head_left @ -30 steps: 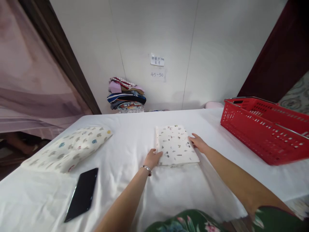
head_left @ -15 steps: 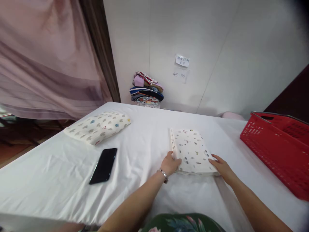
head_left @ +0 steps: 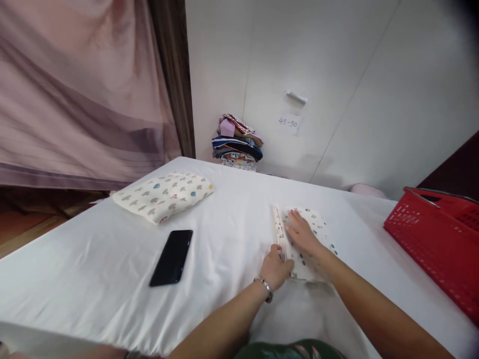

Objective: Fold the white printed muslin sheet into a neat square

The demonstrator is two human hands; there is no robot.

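Observation:
A folded white cloth (head_left: 316, 222) with small printed motifs lies on the white-covered table, right of centre. At its near left corner, my left hand (head_left: 276, 269) has its thumb on top and its fingers at the side edge, gripping the fold. A bracelet circles that wrist. My right hand (head_left: 301, 234) rests flat on the upper left part of the cloth, fingers stretched out, and my forearm covers much of the cloth's near right side.
Left of the cloth lie a black phone (head_left: 171, 258) and a folded cloth with grey mouse-head prints (head_left: 164, 196). A red plastic basket (head_left: 430, 239) stands at the right. Behind the table, folded fabrics (head_left: 238, 139) are stacked against the wall under a paper label (head_left: 289, 123).
My right hand has moved from the cloth's near right corner to flat on its upper left part. My left hand keeps its place at the left edge. The view has shifted slightly.

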